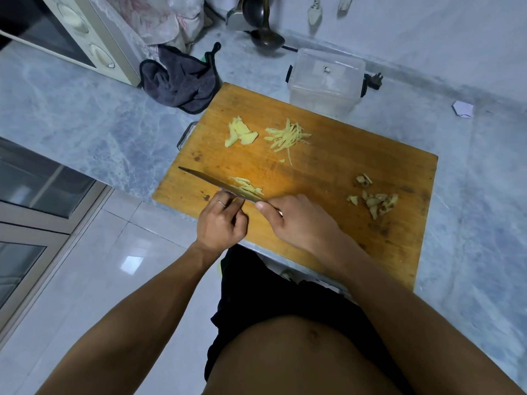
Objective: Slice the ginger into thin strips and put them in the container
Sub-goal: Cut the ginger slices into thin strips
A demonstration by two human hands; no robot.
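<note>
Lying near the lower left edge of the wooden cutting board [328,178], a small heap of ginger being cut [247,186] sits just beyond the knife [216,183], whose thin blade runs from left of centre in the frame down toward the middle. The right hand [302,220] has its fingers wrapped round the knife handle, thumb laid forward along it. The left hand [221,220], with a ring on one finger, has its fingers curled down against the board right beside the blade; whether the fingertips press on the ginger there is hidden by the blade and knuckles, so its grip cannot be told. Higher on the board, near the frame's centre, lies a loose bundle of finished thin strips [287,136], and just to its left a few flat ginger slices [241,132] not yet cut into strips. Toward the right side of the board is a scatter of brownish peel scraps [375,199]. Past the board's far edge, upper right of centre, stands the clear plastic container [325,81] with its lid on. A dark grey cloth [179,81] is bunched at the board's upper left corner, touching it, on the grey marble counter [85,109]. A cream microwave [68,32] fills the upper left, and a dark ladle [266,37] hangs at top centre.
</note>
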